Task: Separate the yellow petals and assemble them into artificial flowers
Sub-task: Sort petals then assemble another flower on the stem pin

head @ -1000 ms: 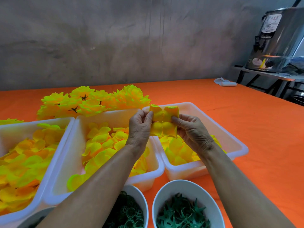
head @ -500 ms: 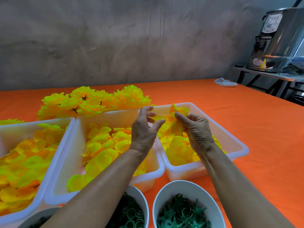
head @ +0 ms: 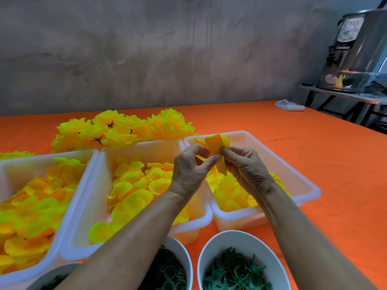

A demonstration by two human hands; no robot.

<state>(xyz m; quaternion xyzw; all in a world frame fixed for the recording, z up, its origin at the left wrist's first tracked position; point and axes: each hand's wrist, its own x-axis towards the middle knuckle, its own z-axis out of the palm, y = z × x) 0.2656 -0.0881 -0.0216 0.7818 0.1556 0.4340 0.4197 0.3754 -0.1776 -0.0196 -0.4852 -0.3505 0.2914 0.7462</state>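
Above the right tub (head: 301, 181) of loose petals (head: 230, 191), both hands' grips pinch a petal cluster (head: 215, 146).

The left forearm (head: 129, 243) hides part of the ring bowl (head: 178, 251) (bottom edge crops both bowls).

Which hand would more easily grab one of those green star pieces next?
Probably the right hand: the bowl of green star pieces lies below its forearm. Both hands pinch the petal piece now.
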